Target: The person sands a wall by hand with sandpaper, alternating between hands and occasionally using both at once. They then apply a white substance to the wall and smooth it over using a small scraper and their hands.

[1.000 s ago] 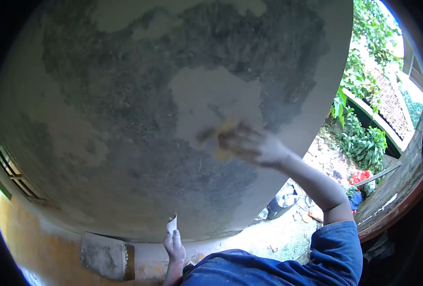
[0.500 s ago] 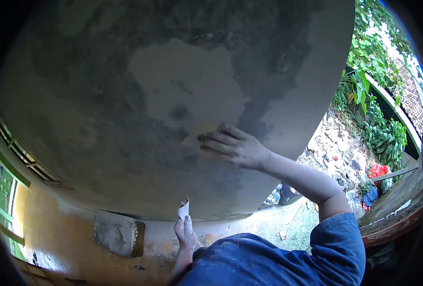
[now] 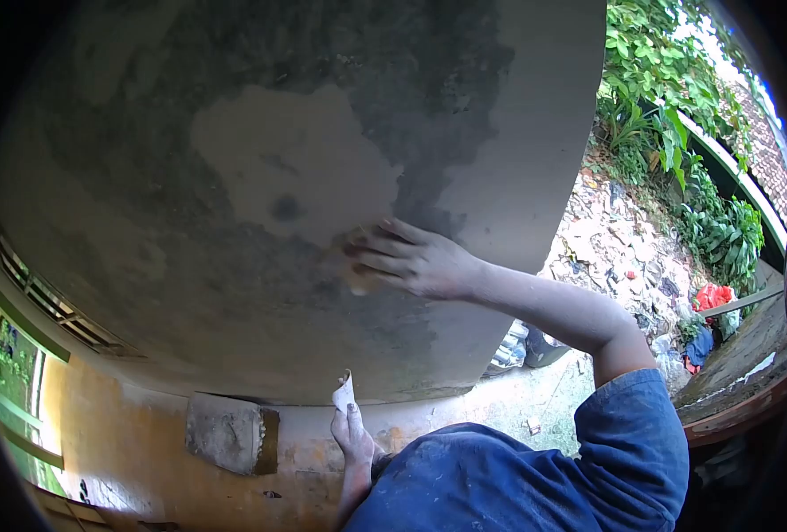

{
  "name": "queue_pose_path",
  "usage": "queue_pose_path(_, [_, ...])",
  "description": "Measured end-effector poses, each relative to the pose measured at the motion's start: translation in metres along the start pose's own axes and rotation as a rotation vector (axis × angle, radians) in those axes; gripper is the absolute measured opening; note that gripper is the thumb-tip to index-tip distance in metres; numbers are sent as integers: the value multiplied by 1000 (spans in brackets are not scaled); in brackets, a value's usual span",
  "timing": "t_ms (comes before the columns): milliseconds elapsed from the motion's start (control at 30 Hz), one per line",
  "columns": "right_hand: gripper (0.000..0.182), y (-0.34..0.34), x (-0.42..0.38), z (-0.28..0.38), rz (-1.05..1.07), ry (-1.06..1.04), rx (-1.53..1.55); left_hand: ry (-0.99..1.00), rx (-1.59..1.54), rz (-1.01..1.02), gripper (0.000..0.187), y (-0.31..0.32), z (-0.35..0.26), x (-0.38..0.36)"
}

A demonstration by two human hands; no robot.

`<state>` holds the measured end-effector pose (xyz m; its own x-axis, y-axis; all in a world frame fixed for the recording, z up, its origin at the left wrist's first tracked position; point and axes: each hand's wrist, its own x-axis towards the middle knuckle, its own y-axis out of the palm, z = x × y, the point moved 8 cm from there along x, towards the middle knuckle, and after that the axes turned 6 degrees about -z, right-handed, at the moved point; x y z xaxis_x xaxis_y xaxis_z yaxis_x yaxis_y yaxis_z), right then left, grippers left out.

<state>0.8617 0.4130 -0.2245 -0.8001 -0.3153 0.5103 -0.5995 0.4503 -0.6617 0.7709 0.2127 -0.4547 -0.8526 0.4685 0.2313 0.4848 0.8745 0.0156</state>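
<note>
My right hand (image 3: 420, 264) lies against the grey patchy wall surface (image 3: 296, 168), its fingers bent over a thin, tan piece (image 3: 358, 285) that looks like sandpaper. Only the edges of that piece show beyond my fingertips. Lower down, my left hand (image 3: 352, 436) grips a curled white sheet (image 3: 344, 392), pinched upright between thumb and fingers. It is held apart from my right hand, near the lower edge of the surface. A pale smooth patch surrounded by darker blotches covers the area above my right hand.
A dusty grey slab (image 3: 223, 433) rests by the yellowish wall at lower left. A slatted vent (image 3: 52, 301) and green-framed window (image 3: 25, 381) are at far left. Past the wall's right edge lie rubble (image 3: 619, 239), plants (image 3: 721, 230) and red cloth (image 3: 714, 296).
My right hand has shifted slightly left and down along the wall with the tan piece. The camera view has turned a little to the right. My left hand still grips the white sheet.
</note>
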Motion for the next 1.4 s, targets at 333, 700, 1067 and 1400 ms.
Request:
queue_pose_path(333, [33,-208,-69,-180,-529,288,-553,-17,10,63,26,3,20,10])
queue_pose_path(700, [32,-113,-103,-99,66,-258,-154,74,-61,137,26,40,-26,7])
queue_pose_path(1067, [34,-32,-167,-29,256,-176,61,46,22,119,27,41,-20,2])
queue_pose_path(1400, [34,-187,-73,-164,-395,199,-427,-7,91,130,27,46,0,4])
